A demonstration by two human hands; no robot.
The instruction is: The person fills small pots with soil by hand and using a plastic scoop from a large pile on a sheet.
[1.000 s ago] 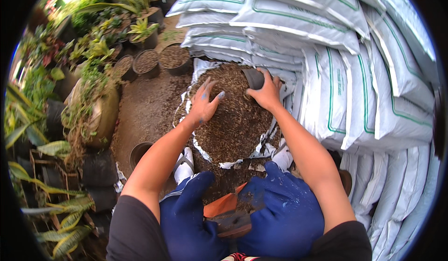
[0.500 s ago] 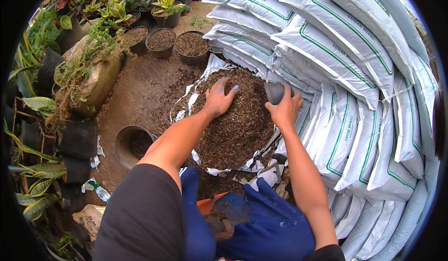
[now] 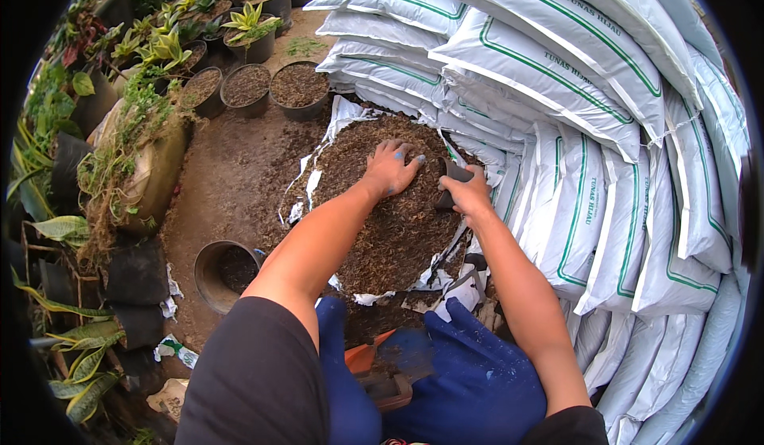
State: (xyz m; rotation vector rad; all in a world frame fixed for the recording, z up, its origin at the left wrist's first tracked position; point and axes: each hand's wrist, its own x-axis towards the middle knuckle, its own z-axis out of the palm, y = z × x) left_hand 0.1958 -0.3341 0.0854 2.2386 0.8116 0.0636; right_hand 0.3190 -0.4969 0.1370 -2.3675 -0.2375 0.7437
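Left hand lay fingers spread flat on the heap of brown potting mix at frame centre, right hand just beside it, fingers closed round a small black pot tipped against the heap; no mix visible inside it, so filling judged barely begun. Stood at upper left three soil-filled black pots, at lower left one near-empty pot, stacked white sacks crowding the heap's right and upper edge, torn white bag beneath the mix.

I see bare dirt ground in daylight — white sacks stacked right of it, potted plants lining its left.
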